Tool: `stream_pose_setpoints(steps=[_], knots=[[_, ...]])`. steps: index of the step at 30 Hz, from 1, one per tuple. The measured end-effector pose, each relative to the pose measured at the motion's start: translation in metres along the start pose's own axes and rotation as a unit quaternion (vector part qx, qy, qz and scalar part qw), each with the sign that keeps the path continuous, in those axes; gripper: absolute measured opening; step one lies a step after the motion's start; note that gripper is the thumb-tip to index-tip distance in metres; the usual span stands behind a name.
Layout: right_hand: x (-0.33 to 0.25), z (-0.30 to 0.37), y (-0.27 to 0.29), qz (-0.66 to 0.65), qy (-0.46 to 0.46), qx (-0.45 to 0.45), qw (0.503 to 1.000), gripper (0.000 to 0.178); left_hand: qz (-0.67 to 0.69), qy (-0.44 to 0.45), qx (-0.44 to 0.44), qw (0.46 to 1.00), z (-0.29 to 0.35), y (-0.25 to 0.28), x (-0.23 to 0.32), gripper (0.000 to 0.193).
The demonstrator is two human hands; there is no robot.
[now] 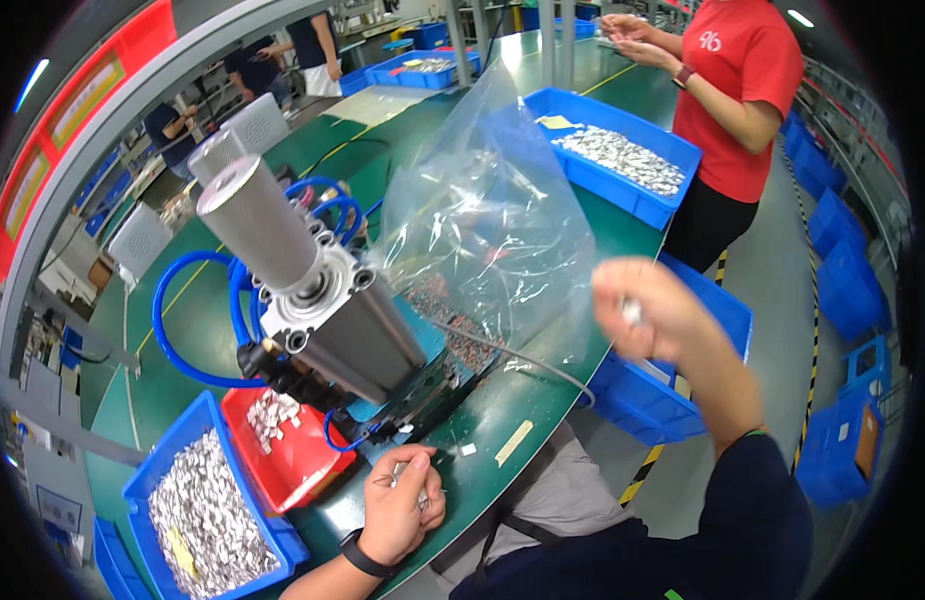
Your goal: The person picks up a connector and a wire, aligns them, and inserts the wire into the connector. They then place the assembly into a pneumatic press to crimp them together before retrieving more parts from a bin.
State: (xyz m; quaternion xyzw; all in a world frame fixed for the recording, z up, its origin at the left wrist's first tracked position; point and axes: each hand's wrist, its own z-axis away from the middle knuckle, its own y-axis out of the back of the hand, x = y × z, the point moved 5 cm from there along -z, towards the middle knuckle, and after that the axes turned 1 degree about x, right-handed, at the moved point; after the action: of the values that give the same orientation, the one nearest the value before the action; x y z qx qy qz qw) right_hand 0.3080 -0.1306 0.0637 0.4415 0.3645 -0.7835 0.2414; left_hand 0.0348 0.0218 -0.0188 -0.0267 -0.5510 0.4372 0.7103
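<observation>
My left hand is closed in front of the pneumatic press, its fingers curled over small silvery pieces that are partly hidden. My right hand, slightly blurred, is raised off the table's right edge above a blue bin. Its fingers are closed on a small silvery-white piece. Left of the press sits a red tray with some small pale pieces. Beside it, a blue bin is heaped with many small silvery pieces and a yellow scrap. One small white piece lies on the green table near my left hand.
A clear plastic bag stands behind the press, next to a pile of reddish-grey bits. Blue air hoses loop to the left. Farther back is another filled blue bin, where a person in red stands. A grey cable crosses the table.
</observation>
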Motion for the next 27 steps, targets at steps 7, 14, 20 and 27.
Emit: stream_pose_setpoints(steps=[7, 14, 20, 27], knots=[[-0.139, -0.097, 0.181, 0.083, 0.136, 0.196, 0.968, 0.026, -0.022, -0.004, 0.003, 1.000, -0.006, -0.005, -0.001, 0.011], [-0.165, -0.102, 0.214, 0.558, 0.207, 0.416, 0.688, 0.045, -0.007, -0.009, -0.004, 1.000, -0.002, -0.003, -0.002, 0.012], [-0.061, 0.017, 0.034, 0.486, 0.388, 0.153, 0.768, 0.012, -0.050, 0.015, 0.003, 0.999, -0.004, -0.002, -0.001, 0.015], [0.086, 0.025, -0.088, 0.603, 0.414, -0.103, 0.675, 0.014, -0.009, -0.001, -0.015, 1.000, -0.006, -0.003, -0.001, 0.014]])
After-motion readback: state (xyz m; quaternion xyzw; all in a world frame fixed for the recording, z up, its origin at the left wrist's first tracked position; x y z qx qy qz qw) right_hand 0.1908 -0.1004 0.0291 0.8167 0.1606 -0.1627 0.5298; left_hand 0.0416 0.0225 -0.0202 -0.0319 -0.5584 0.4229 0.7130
